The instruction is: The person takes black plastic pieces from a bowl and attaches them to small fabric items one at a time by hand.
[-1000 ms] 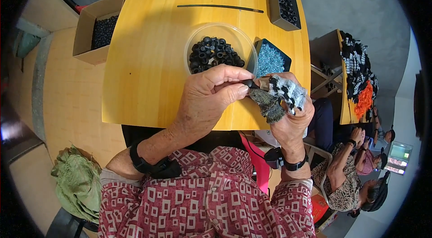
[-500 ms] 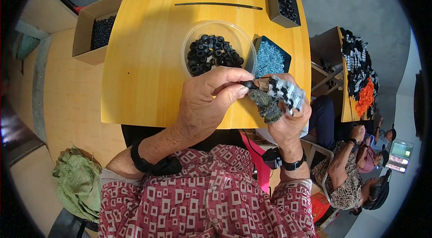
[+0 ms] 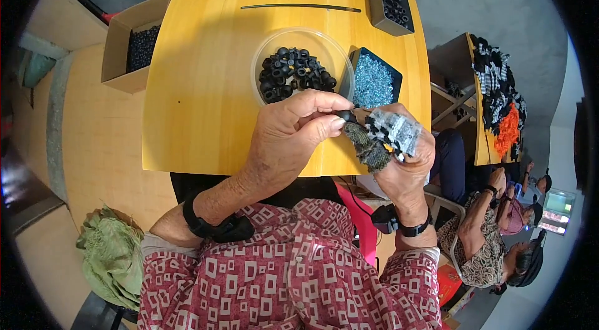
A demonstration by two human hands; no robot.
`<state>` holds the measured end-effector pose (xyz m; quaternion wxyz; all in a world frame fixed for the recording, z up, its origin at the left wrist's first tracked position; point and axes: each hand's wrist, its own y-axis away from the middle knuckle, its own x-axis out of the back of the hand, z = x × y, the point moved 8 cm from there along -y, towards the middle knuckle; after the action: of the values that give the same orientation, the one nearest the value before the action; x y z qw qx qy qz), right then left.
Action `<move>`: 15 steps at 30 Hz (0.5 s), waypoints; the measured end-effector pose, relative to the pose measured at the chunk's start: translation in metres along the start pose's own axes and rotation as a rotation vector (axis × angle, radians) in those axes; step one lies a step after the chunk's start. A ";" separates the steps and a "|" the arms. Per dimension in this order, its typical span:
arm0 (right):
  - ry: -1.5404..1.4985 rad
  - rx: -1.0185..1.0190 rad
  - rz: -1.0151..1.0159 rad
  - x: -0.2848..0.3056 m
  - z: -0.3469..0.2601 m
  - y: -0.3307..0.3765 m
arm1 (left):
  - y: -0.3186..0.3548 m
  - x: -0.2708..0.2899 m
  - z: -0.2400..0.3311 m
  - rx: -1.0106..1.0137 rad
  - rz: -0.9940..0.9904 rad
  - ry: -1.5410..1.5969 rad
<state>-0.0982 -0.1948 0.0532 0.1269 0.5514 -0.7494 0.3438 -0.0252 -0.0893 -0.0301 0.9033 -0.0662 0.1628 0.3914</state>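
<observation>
The small black piece was pinched between thumb and forefinger of the left hand. Just right of it, the right hand was bent, grey knit cloth and checked cloth hiding its fingertips; I could not tell its grip. Black parts filled a clear bowl beyond the left hand.

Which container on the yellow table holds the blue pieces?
The dark tray just right of the central clear bowl; its small pieces are blue, whereas that bowl and the grey box hold black parts.
</observation>
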 end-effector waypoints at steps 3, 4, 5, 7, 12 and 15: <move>-0.035 -0.099 0.039 0.001 0.004 0.006 | 0.000 -0.001 0.001 0.000 -0.006 0.043; -0.035 -0.099 0.040 0.001 0.005 0.006 | 0.001 -0.002 0.001 0.002 -0.007 0.016; -0.056 -0.087 0.032 0.002 0.005 0.007 | 0.001 -0.002 0.002 0.004 -0.008 -0.010; -0.076 -0.075 0.027 0.004 0.006 0.006 | 0.001 -0.003 0.001 0.011 -0.013 -0.035; 0.017 -0.042 -0.038 0.001 0.007 0.005 | 0.001 -0.002 -0.007 0.038 0.002 -0.039; 0.103 0.083 -0.005 -0.001 0.002 0.008 | 0.001 0.000 -0.001 -0.021 0.030 -0.115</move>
<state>-0.1050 -0.1938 0.0476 0.1433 0.5396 -0.7257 0.4021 -0.0264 -0.0893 -0.0310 0.9044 -0.0507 0.1073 0.4098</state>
